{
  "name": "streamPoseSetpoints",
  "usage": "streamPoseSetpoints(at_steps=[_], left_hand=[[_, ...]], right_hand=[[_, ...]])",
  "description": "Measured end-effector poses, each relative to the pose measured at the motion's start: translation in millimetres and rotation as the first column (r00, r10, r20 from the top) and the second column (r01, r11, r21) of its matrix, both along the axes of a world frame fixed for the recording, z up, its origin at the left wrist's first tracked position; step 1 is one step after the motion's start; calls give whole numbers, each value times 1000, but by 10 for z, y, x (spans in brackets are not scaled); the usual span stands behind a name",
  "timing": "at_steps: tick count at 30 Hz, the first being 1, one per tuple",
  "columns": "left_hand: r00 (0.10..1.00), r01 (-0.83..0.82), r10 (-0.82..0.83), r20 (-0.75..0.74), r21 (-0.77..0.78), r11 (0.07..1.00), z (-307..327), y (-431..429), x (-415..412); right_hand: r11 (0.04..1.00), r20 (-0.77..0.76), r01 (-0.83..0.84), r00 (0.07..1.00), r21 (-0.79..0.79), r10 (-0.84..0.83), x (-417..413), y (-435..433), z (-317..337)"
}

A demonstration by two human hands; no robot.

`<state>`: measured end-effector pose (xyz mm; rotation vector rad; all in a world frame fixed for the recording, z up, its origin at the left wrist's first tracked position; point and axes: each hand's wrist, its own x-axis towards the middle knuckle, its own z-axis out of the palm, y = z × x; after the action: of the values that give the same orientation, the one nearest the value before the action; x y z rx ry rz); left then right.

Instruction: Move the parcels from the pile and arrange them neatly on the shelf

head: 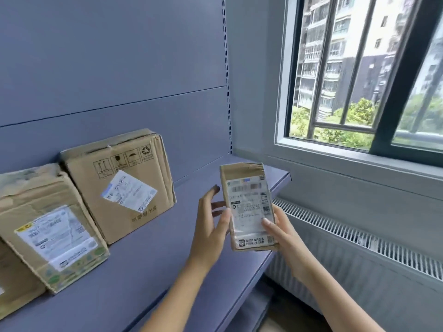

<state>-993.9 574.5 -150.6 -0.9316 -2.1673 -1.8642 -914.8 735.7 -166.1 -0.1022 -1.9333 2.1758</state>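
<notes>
Two hands on one small parcel (248, 207), and it's up in the air over the right end of the shelf (167, 259), not set down as far as I can tell. It's a flat cardboard packet held on end: long axis runs pretty much up and down, top tipped a touch to the left, taped end up, printed label facing the person. My guess is it's held that way so the label can be read and so it can go down standing up like the others. The left hand (211, 226) has its thumb pressed on the label face at the left edge, with its fingers fanned apart behind that edge. The right hand (285, 233) grips the lower right side, thumb on the front; its other fingers are hidden behind the cardboard, so can't say how they sit. Further left, a big carton (119, 185) stands tilted back against the blue back panel (119, 68), label out, and just left of it a green-printed box (50, 228) leans the same way, with another box corner (14, 283) at the near left edge. So there's a row forming, and the bare stretch between the carton and the packet looks like the obvious slot. Off to the right are a barred window (359, 68) and a radiator (359, 248) below it.
</notes>
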Motion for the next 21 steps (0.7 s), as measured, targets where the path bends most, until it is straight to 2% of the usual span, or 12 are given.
streamPoseSetpoints(at_steps=[5, 8, 14, 18, 21], left_hand=[[983, -164, 158, -97, -55, 985, 6, -69, -440], [955, -289, 280, -96, -98, 952, -70, -162, -651], [882, -471, 461, -96, -176, 864, -212, -175, -991], [813, -583, 552, -187, -267, 768, -132, -47, -1165], [723, -686, 587, -365, -281, 671, -73, 24, -1281]], right_hand=[[980, -21, -178, 983, 89, 181, -679, 17, -59], [944, 3, -273, 961, 184, 277, -1087, 32, -119], [790, 34, -504, 849, 349, 527, -1903, 176, -290], [678, 58, -535, 804, 504, 592, -2372, 294, -311], [636, 41, -542, 778, 550, 627, -2646, 333, -399]])
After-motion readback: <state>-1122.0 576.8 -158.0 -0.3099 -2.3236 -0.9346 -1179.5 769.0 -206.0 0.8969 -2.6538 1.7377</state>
